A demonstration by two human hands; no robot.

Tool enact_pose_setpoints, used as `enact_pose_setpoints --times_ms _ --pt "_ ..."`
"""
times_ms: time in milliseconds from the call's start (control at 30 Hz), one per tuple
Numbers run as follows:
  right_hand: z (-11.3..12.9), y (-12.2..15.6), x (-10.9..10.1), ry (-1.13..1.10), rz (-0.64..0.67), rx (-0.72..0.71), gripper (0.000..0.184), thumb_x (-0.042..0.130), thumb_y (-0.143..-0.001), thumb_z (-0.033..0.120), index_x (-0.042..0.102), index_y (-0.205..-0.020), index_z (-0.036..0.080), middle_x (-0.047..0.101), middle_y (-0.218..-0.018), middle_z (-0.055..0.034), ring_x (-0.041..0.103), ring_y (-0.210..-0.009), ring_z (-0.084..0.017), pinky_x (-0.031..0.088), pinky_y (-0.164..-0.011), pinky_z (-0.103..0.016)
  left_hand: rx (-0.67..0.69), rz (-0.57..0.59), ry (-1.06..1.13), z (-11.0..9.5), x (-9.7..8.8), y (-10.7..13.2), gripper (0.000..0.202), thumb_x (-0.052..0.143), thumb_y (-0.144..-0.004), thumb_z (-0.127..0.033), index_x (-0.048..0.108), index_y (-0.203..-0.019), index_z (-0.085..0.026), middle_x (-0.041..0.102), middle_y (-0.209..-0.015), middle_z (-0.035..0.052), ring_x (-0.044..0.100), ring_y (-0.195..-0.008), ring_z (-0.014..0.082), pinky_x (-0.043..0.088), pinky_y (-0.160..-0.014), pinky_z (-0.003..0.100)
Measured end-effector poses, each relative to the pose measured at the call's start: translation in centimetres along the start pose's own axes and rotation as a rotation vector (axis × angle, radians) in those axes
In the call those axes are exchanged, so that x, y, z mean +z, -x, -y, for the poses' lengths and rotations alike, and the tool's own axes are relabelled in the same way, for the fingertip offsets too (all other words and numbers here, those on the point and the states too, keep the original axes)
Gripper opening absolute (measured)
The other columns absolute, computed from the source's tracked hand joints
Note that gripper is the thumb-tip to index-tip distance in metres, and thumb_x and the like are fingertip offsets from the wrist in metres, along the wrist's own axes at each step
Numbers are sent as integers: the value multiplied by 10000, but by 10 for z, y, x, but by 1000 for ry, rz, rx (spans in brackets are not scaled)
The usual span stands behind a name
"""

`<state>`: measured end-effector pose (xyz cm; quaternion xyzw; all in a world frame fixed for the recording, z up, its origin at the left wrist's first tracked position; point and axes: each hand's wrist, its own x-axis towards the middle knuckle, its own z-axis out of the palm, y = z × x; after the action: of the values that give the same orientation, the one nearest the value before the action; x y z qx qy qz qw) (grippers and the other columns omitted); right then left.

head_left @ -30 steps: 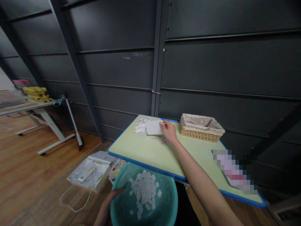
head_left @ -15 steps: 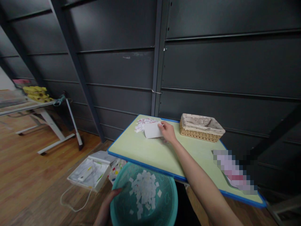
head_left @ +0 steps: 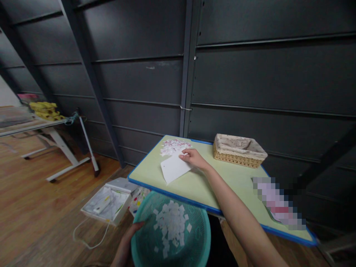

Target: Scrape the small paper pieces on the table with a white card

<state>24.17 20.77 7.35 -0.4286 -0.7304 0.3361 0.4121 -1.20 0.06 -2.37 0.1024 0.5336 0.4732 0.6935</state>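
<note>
**Ana:** What is different from a moment ago?

**Ben:** The right hand (head_left: pixel 194 160) has pulled the white card (head_left: pixel 174 168) away from the pile of paper bits (head_left: pixel 174 146) at the far edge of the table (head_left: pixel 194 185). The card now lies tilted, closer to the table's front edge, and one corner points at that edge.

**Ana:** How does the hand hold it?

**Ben:** The fingers are pinched close together on the card's far corner. The left hand (head_left: pixel 129 239) has stayed below the table's front edge, curled over the rim of the teal basket (head_left: pixel 198 246).

**Ana:** What do the things look like?

**Ben:** The card is flat, thin, smooth and plain white. The table top is pale green and smooth, with a blue rim. The teal basket is round and looks like plastic. Inside it lie small square white paper scraps (head_left: pixel 171 226). The wicker basket (head_left: pixel 236 159) at the table's far edge is woven, box-shaped and lined with cloth.
</note>
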Motion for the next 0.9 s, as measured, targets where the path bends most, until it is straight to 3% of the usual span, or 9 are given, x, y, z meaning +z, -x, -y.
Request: enact_pose_setpoints --times_ms 200,267,400,567,900 --pt "6 7 1 -242 258 105 407 721 -633 518 567 -749 161 470 -584 43 373 -499 -82 234 -458 -222 -19 20 25 1 -3 -3 167 694 -719 -259 699 -785 -106 767 -633 91 696 -567 242 557 -643 368" --pt "3 6 -2 -334 272 132 428 743 -615 520 569 -772 162 483 -599 43 379 -493 -78 238 -456 -220 -25 22 28 1 -4 -4 179 696 -717 -263 699 -807 -108 774 -658 94 700 -581 244 558 -659 376" --pt "-4 1 -13 -416 43 185 463 756 -580 528 556 -800 173 505 -593 45 393 -478 -82 242 -453 -218 -10 39 22 1 -3 -3 181 700 -716 -276 702 -802 -116 771 -646 80 699 -591 233 555 -641 354" --pt "-14 -4 -30 -322 -288 176 463 710 -573 558 555 -769 168 548 -593 15 421 -497 -101 265 -456 -221 17 69 21 1 -4 -1 151 691 -728 -265 705 -787 -127 767 -638 60 705 -606 229 555 -649 350" --pt "-40 -13 -43 100 -496 55 373 561 -651 546 556 -704 177 585 -642 -25 487 -603 -162 324 -562 -259 -24 -7 8 -5 6 7 162 663 -739 -247 679 -822 -109 774 -655 98 727 -641 282 571 -687 407"
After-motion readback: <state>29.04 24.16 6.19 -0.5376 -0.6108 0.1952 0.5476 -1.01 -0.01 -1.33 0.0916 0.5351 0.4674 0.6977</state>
